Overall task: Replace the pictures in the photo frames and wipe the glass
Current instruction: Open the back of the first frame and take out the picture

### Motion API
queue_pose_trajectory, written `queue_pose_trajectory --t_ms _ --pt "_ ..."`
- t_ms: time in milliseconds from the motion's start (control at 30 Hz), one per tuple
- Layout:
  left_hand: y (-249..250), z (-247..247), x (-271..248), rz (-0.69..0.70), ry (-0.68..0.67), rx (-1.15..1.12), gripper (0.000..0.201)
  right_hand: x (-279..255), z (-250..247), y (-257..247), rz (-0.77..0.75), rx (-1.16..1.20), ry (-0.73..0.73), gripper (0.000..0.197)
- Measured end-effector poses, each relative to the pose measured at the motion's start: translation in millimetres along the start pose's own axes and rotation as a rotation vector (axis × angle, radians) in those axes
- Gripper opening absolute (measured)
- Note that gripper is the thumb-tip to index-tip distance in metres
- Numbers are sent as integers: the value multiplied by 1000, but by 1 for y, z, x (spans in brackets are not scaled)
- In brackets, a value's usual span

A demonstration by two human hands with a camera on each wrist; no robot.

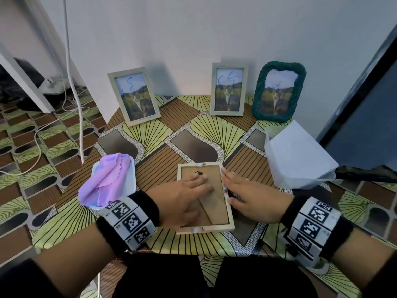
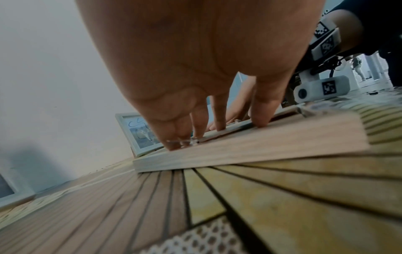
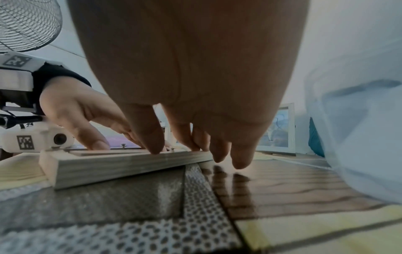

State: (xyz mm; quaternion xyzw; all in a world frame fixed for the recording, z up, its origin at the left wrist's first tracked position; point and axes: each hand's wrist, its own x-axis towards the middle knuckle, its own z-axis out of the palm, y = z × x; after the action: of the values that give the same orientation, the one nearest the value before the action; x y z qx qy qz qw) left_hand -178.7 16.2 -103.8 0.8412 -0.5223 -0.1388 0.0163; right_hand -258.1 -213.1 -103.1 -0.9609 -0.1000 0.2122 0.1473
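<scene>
A light wooden photo frame (image 1: 214, 209) lies face down near the table's front edge, its brown back board and stand facing up. My left hand (image 1: 193, 186) rests flat on the back board, and its straight fingers (image 2: 217, 120) press down by the frame's rim (image 2: 250, 144). My right hand (image 1: 238, 186) lies beside the frame's right rim with straight fingers. In the right wrist view its fingertips (image 3: 156, 147) touch the rim's top edge (image 3: 130, 165). At the back, three upright frames lean on the wall, each with a scribbled cat picture: two light ones (image 1: 134, 95) (image 1: 228, 92) and a green one (image 1: 278, 92).
A purple cloth (image 1: 109, 179) lies draped over a white tub at the left of the patterned table (image 1: 150, 134). At the right stands a translucent plastic container (image 1: 300, 158). White cables (image 1: 73, 82) hang and trail on the floor to the left.
</scene>
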Motion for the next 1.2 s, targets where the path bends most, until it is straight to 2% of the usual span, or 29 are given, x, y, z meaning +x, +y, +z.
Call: queue_pose_trajectory --t_ms 100,300,433,500,600,767,933,1067,1133,1200 --pt "3 -7 1 -37 -14 -75 69 0 1 1 6 -15 -35 66" --pt "11 -9 2 -78 64 -131 48 -1 -1 5 -12 34 -84 69" --pt "14 1 4 -166 40 23 64 -2 -1 5 -8 8 -68 69" --pt "15 4 5 -193 -4 88 66 -2 1 4 -4 -27 -53 69" --pt "17 5 5 -174 -26 171 65 -1 4 2 7 -50 -36 69" --pt "18 5 5 -142 -70 199 81 0 4 1 14 -78 -2 68" --pt "22 1 12 -128 -144 277 70 3 3 2 -7 -80 5 70" --pt "22 -9 16 -135 -203 292 76 4 2 4 -17 -15 -18 75" --pt "22 -11 15 -131 -185 282 78 5 2 5 -22 3 -24 76" --pt "20 -12 13 -146 -120 243 68 6 2 6 -28 17 -21 77"
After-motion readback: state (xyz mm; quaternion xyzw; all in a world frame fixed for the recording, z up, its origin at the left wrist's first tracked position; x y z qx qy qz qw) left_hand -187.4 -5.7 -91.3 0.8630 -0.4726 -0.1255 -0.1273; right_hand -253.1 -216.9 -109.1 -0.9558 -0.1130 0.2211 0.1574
